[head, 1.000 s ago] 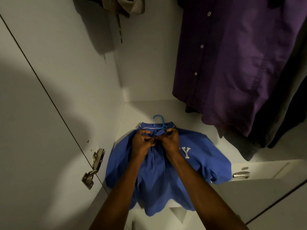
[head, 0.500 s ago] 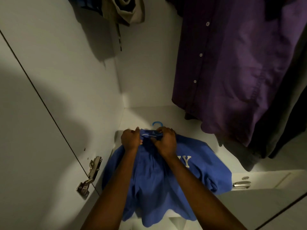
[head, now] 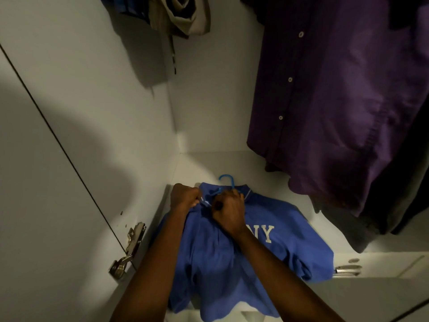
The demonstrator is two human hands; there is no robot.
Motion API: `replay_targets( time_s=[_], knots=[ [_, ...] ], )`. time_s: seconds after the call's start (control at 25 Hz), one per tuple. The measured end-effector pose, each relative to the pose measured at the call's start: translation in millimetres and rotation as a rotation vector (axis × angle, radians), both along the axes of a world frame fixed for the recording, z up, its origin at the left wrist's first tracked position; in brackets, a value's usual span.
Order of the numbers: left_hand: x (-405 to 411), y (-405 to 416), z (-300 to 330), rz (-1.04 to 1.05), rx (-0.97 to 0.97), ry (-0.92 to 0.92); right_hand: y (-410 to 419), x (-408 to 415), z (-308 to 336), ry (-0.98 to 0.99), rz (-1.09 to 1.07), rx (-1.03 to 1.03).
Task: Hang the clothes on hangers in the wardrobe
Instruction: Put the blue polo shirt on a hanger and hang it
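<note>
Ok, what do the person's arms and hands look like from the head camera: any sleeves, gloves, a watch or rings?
Both forearms come in bare from the bottom edge: no sleeves show up to where the frame cuts them off. The left hand and right hand wear no gloves. No watch, bracelet or ring can be made out on either wrist or on the fingers that show, though the light is dim.

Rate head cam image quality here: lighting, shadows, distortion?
Head view: dim and uneven; a bright patch falls on the white wardrobe floor, a large soft shadow darkens the white left wall; wide-angle bends the door edge; blue NY shirt readable, purple hanging button shirt murky; no marked blur.
</note>
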State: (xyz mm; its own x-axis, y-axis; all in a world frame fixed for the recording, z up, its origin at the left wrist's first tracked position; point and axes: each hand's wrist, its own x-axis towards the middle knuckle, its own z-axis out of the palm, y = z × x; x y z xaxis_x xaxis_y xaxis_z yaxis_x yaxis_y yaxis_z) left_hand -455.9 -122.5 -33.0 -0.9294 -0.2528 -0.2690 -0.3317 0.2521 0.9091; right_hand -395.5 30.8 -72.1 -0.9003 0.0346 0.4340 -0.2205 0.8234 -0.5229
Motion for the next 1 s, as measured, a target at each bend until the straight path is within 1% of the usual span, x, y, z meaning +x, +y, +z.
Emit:
replay_targets(
  time_s=[0.12,0.16,0.2,0.24,0.32,0.36,0.4,0.44,0.48,0.52,0.6,0.68,0.72,0.8,0.92,1.0],
  knots=[
    [3,-1,-1,-0.129,-0.273,0.044,2,1,3,-0.062,0.051,0.068],
    [5,1,-3,-0.139,-0.352,0.069,2,2,5,-0.097,0.069,0.068],
    [9,4,-4,-0.133,-0.403,0.109,2,2,6,-0.113,0.079,0.019],
    [10,5,-6,-0.103,-0.438,0.16,3,2,6,-0.098,0.065,-0.077],
    [10,4,-10,-0.054,-0.497,0.289,13,0,5,0.007,-0.042,-0.275],
    [9,3,-11,-0.048,-0.506,0.358,21,-1,4,0.041,-0.122,-0.33],
    [6,2,-13,-0.052,-0.494,0.409,32,-3,4,0.049,-0.204,-0.327],
    [4,2,-14,-0.069,-0.462,0.451,45,-5,5,0.03,-0.277,-0.263],
    [1,3,-15,-0.093,-0.445,0.474,58,-8,6,-0.025,-0.329,-0.162],
    [0,7,-14,-0.127,-0.464,0.481,70,-12,9,-0.13,-0.369,-0.065],
    [-2,20,-4,-0.248,-0.612,0.434,87,-17,17,-0.391,-0.391,0.071],
    [-10,32,1,-0.399,-0.81,0.332,95,-23,23,-0.502,-0.35,0.134],
    [-17,37,2,-0.454,-0.837,0.268,98,-26,25,-0.522,-0.334,0.137],
    [-30,36,-1,-0.512,-0.779,0.184,105,-28,29,-0.557,-0.29,0.092],
    [-51,28,-5,-0.592,-0.666,0.187,116,-28,34,-0.571,-0.167,-0.041],
    [-53,25,8,-0.61,-0.616,0.16,121,-28,34,-0.542,-0.134,-0.087]
  ],
)
